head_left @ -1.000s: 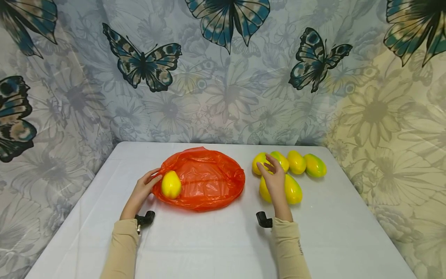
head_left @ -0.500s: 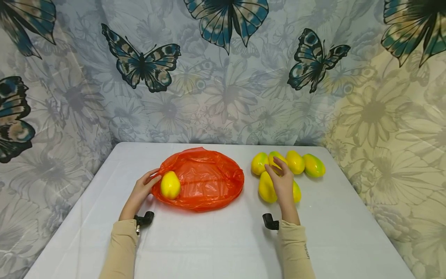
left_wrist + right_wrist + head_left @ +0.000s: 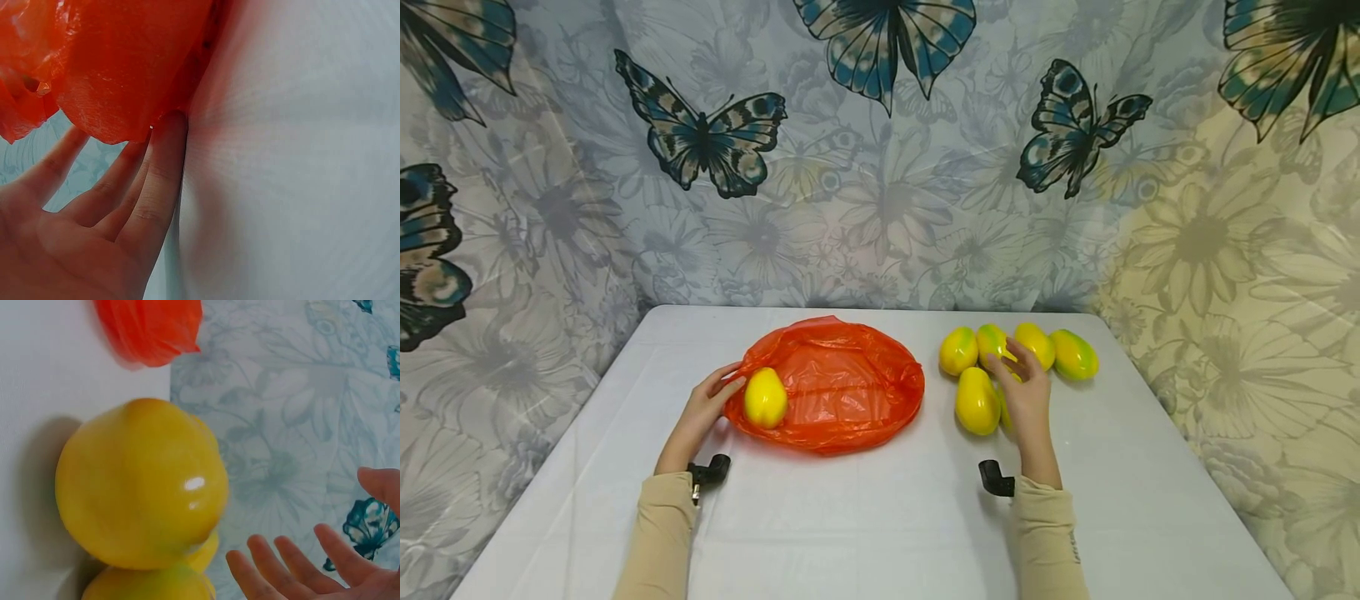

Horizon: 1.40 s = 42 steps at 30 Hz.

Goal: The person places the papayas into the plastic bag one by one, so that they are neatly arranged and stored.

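A red plastic bag (image 3: 850,387) lies spread with its mouth up on the white table, and one yellow mango-like fruit (image 3: 766,398) sits inside at its left. My left hand (image 3: 698,414) rests against the bag's left rim; in the left wrist view its straight fingers (image 3: 150,212) touch the bag from outside. Over the right-hand group of fruits, my right hand (image 3: 1028,404) hovers with spread fingers, holding nothing. It partly hides a fruit beside the front yellow fruit (image 3: 977,402). In the right wrist view a large yellow fruit (image 3: 144,484) stands apart from the fingers (image 3: 269,569).
Behind the front pair stands a row of several yellow-green fruits, from the left one (image 3: 958,352) to the right one (image 3: 1075,356). The white table (image 3: 857,525) ends at a butterfly-patterned cloth backdrop (image 3: 895,208). Black cameras sit on both wrists.
My right hand has moved rightward over the fruits, uncovering the left front fruit and covering more of the one beside it. My left hand, the bag and the fruits stay put.
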Available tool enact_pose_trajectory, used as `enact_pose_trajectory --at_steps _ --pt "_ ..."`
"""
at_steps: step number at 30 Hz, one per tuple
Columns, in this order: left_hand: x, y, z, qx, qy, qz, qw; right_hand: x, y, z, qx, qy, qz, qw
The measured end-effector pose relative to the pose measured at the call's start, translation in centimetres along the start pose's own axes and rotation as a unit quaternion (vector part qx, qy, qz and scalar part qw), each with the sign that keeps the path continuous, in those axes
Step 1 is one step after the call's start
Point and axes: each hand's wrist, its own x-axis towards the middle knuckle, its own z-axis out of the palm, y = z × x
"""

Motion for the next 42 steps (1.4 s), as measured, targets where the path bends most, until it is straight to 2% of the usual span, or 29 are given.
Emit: enact_pose_trajectory --at_steps 11,22,34,42 --pt "-0.2 0.2 0.0 -0.008 -0.002 0.003 1.0000 0.5 0.3 -2.0 -0.003 0.022 0.021 1.000" --pt "0.0 0.0 0.0 0.002 -0.003 0.001 1.0000 0.2 1.8 -3.8 -0.023 0.039 0.010 0.999" --pt "-0.2 0.2 0.0 0.005 -0.001 -0.004 1.0000 -0.2 3.0 -4.7 -0.038 0.055 0.028 0.997" --pt "-0.2 0.2 0.0 0.004 -0.002 -0.002 1.0000 -0.3 3.8 -5.1 -0.042 0.051 0.039 0.997"
